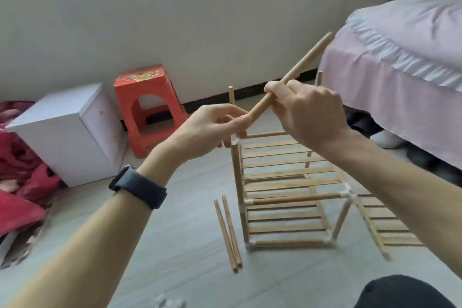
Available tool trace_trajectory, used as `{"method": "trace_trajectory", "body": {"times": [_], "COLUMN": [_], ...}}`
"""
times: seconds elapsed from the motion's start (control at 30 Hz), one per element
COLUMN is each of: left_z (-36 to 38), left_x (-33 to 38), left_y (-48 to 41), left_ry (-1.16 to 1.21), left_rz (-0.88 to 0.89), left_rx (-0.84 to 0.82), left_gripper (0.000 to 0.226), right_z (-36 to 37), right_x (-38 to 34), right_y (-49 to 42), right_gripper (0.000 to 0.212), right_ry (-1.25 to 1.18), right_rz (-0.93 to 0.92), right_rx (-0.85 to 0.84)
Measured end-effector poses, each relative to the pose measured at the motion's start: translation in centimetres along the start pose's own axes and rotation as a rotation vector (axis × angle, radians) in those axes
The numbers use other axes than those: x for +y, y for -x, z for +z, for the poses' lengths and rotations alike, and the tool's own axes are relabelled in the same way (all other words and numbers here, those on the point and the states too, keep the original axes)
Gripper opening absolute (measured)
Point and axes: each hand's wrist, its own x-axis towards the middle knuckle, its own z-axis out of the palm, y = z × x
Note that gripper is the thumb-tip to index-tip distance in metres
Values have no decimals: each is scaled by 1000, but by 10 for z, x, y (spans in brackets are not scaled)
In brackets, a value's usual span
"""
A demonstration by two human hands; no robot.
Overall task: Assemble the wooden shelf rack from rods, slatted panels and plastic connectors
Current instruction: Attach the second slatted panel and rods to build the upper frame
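My right hand (303,110) grips a wooden rod (303,64) that slants up to the right, above the rack. My left hand (212,126) has its fingers curled at the rod's lower end; what it pinches there is hidden. Below both hands the part-built rack (285,182) stands on the floor, with two slatted levels, upright rods and white plastic connectors (346,194) at its corners. Two loose rods (228,232) lie side by side on the floor left of the rack. Another slatted panel (386,220) lies flat to the right, partly behind my right forearm.
A white box (67,132) and an orange plastic stool (147,107) stand at the left by the wall. Red cloth (17,175) is piled at the far left. A bed with a pink cover (400,67) fills the right. My dark-clothed knee (405,292) shows at bottom right.
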Motion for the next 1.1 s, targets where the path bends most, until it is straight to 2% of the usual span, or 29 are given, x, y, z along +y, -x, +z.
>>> {"method": "trace_trajectory", "body": {"times": [0.1, 0.23, 0.37, 0.43, 0.53, 0.73, 0.87, 1.0, 1.1], "left_z": [45, 127, 205, 233, 260, 276, 282, 287, 288], "left_x": [7, -26, -83, -108, -138, -175, -190, -194, -194], "left_y": [-32, -65, -74, -72, -68, -70, -68, -69, -69], "left_ry": [-28, -133, -402, -452, -490, -543, -662, -721, -756], "left_rz": [-19, -92, -188, -266, -322, -269, -237, -229, -210], "left_rx": [-87, -257, -327, -337, -300, -211, -145, -112, -113], "left_gripper": [21, 10, 35, 44, 43, 34, 42, 48, 45], "right_z": [-8, -4, 4, 7, 13, 24, 32, 42, 44], "right_x": [55, 112, 139, 146, 152, 155, 161, 176, 179], "right_y": [43, 107, 156, 170, 187, 210, 218, 222, 210], "right_gripper": [24, 38, 38, 34, 33, 33, 30, 35, 30], "right_ry": [-45, -138, -248, -263, -283, -344, -308, -273, -339], "right_rz": [264, 681, 855, 885, 913, 929, 956, 1052, 927], "right_rx": [-127, -350, -324, -307, -295, -263, -179, -196, -239]}}
